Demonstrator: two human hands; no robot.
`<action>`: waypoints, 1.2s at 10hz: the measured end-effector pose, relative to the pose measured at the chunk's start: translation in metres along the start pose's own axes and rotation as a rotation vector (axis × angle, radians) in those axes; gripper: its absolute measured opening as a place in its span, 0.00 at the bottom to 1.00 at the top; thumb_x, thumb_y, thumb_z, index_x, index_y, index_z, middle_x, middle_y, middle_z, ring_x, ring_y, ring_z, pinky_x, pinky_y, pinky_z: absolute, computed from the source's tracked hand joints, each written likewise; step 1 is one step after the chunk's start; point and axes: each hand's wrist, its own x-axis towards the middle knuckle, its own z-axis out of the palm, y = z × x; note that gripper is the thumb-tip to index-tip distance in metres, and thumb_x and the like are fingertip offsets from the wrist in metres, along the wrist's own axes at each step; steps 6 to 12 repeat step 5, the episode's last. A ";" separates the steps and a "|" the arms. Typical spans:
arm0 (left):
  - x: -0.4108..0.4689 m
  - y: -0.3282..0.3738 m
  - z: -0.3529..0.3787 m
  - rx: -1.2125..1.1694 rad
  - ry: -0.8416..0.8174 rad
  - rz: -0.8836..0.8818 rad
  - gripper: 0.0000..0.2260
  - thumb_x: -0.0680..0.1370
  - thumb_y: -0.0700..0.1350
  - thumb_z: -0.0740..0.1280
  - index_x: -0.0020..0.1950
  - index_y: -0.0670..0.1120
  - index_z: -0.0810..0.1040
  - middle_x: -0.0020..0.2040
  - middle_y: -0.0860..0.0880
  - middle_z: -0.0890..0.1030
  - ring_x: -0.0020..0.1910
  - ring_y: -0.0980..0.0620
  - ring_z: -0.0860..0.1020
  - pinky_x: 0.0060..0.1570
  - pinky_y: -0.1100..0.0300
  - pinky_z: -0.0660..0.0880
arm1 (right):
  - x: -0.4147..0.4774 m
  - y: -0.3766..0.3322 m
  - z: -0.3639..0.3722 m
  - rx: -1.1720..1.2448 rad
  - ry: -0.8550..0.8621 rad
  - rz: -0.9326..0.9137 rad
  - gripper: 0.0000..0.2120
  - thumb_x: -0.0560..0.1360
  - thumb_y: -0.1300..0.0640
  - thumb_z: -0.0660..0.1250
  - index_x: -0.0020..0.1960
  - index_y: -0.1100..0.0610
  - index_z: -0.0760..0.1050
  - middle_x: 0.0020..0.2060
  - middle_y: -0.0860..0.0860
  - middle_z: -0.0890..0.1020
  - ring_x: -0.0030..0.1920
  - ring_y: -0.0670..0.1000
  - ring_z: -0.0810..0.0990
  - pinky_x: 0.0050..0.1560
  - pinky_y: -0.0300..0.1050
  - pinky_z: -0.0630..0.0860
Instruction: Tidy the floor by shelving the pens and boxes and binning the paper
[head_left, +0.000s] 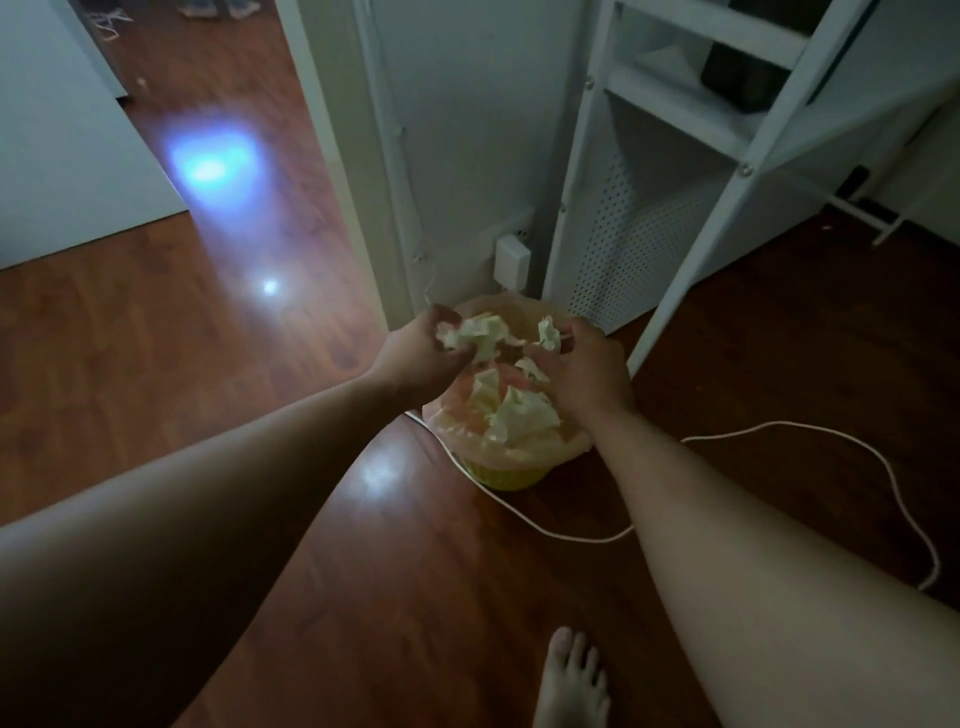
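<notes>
A small yellow bin (506, 475) with a pink plastic liner (540, 447) stands on the wooden floor by the wall corner. Crumpled white paper (519, 415) lies inside it. Both my hands hover over the bin's mouth. My left hand (415, 351) is closed around a wad of crumpled paper (480, 335). My right hand (587, 369) grips smaller crumpled scraps (548, 332). No pens or boxes are in view.
A white shelf unit (727, 156) with a perforated side panel stands right of the bin. A white cable (779, 431) loops over the floor around the bin. A white plug box (511, 262) hangs on the wall. My bare foot (571, 680) is at the bottom.
</notes>
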 end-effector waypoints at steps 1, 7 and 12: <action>0.007 0.015 0.002 0.034 -0.082 -0.004 0.36 0.81 0.58 0.73 0.84 0.49 0.62 0.68 0.44 0.83 0.64 0.43 0.83 0.53 0.58 0.76 | 0.015 -0.003 -0.003 0.041 -0.004 0.010 0.24 0.76 0.45 0.77 0.67 0.55 0.80 0.57 0.52 0.85 0.59 0.53 0.83 0.60 0.50 0.80; -0.017 0.000 -0.044 0.195 -0.058 -0.085 0.35 0.82 0.51 0.71 0.86 0.44 0.61 0.69 0.46 0.83 0.68 0.44 0.82 0.65 0.54 0.77 | 0.026 -0.030 -0.004 -0.117 -0.140 -0.146 0.17 0.82 0.47 0.67 0.67 0.53 0.82 0.61 0.53 0.85 0.61 0.56 0.83 0.59 0.46 0.74; -0.017 0.000 -0.044 0.195 -0.058 -0.085 0.35 0.82 0.51 0.71 0.86 0.44 0.61 0.69 0.46 0.83 0.68 0.44 0.82 0.65 0.54 0.77 | 0.026 -0.030 -0.004 -0.117 -0.140 -0.146 0.17 0.82 0.47 0.67 0.67 0.53 0.82 0.61 0.53 0.85 0.61 0.56 0.83 0.59 0.46 0.74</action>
